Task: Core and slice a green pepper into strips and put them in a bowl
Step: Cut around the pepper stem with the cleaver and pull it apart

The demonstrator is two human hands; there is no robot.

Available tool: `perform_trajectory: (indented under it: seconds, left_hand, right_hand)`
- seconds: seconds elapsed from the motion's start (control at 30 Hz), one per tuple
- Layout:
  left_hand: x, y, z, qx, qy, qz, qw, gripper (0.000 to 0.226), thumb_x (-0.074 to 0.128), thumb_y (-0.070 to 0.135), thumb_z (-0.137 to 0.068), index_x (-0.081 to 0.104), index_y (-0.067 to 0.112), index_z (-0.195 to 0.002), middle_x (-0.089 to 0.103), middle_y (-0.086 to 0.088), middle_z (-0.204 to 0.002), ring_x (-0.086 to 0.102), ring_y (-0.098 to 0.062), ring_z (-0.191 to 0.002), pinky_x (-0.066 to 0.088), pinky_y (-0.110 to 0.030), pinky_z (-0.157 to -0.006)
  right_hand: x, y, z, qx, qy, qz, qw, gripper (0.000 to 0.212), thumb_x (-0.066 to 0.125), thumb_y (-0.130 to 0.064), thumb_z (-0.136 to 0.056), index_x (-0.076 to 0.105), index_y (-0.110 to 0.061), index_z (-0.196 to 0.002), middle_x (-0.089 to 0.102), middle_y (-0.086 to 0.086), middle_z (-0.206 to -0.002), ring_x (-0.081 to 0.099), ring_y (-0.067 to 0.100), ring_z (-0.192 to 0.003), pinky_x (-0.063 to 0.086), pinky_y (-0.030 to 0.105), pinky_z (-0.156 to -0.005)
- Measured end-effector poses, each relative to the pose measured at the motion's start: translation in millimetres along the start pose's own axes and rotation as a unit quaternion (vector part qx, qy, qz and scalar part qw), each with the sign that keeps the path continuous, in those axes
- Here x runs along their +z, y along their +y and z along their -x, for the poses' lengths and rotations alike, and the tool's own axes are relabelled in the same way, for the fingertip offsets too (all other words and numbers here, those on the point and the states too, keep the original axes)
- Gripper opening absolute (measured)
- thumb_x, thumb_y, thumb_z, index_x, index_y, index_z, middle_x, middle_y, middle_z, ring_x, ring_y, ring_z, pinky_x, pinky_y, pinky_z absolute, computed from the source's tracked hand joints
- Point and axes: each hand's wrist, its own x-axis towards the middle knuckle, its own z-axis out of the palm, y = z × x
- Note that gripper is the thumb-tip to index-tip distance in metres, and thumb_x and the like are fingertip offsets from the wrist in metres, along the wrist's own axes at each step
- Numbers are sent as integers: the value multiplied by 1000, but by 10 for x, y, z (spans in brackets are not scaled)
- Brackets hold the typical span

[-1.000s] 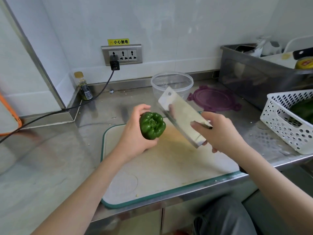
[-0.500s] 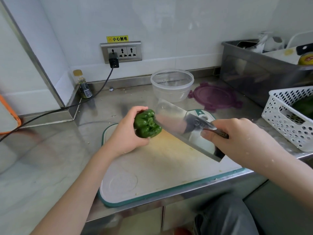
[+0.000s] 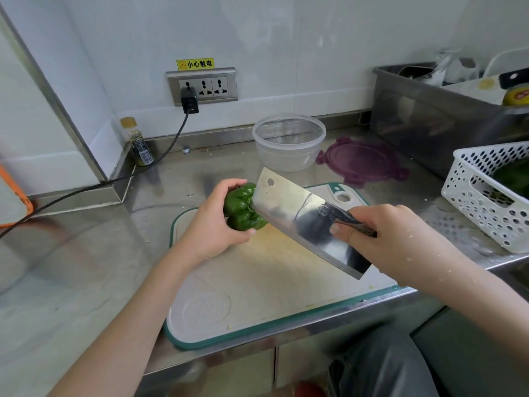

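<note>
My left hand (image 3: 213,224) grips a whole green pepper (image 3: 242,209) over the far left corner of the white cutting board (image 3: 257,287) with its green rim. My right hand (image 3: 383,239) holds a broad steel cleaver (image 3: 303,219) by its handle. The blade's front end rests against the right side of the pepper and hides part of it. A clear plastic bowl (image 3: 289,144) stands beyond the board, with nothing in it.
A purple lid (image 3: 363,160) lies right of the bowl. A white perforated basket (image 3: 486,196) holding another green pepper (image 3: 515,176) sits at the right, with a steel tub (image 3: 429,118) behind it. A small bottle (image 3: 140,144) and a black cable (image 3: 114,180) occupy the back left.
The cleaver has swung from raised and tilted down to the pepper's right side. The pepper has turned in my left hand and come lower toward the board.
</note>
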Motion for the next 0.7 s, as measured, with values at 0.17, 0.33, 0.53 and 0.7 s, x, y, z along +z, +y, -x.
perform_trajectory:
  seconds: [0.17, 0.33, 0.53, 0.7]
  left_hand:
    - [-7, 11, 6, -4, -8, 23, 1000, 79, 82, -1, -63, 44, 31, -125, 53, 14, -121, 53, 5, -108, 42, -3, -81]
    - [7, -15, 0, -1, -11, 38, 999, 79, 80, -4, -63, 43, 31, -124, 52, 11, -123, 53, 0, -111, 43, -7, -86]
    - [1, -20, -2, -9, -14, 48, 999, 80, 80, -4, -63, 44, 29, -126, 52, 11, -124, 53, -1, -112, 45, -12, -90]
    - [4, -30, -11, -11, -16, 50, 999, 80, 80, -4, -63, 43, 29, -126, 52, 10, -125, 54, -2, -112, 46, -12, -88]
  right_hand:
    - [-10, 2, -9, 16, -4, -9, 1000, 44, 51, -49, -88, 40, -21, -56, 40, -2, -47, 56, 28, -52, 34, 23, -41]
    - [-21, -25, -2, 24, -12, -22, 999, 46, 51, -47, -88, 38, -15, -59, 39, 0, -46, 56, 32, -49, 35, 24, -34]
    - [-8, -21, 1, 37, -19, -54, 998, 43, 54, -42, -90, 41, -17, -57, 39, -2, -41, 42, 15, -35, 33, 18, -30]
    - [-23, -42, -3, 53, -39, -63, 996, 39, 53, -42, -91, 49, -16, -62, 42, -2, -43, 37, 6, -27, 34, 17, -31]
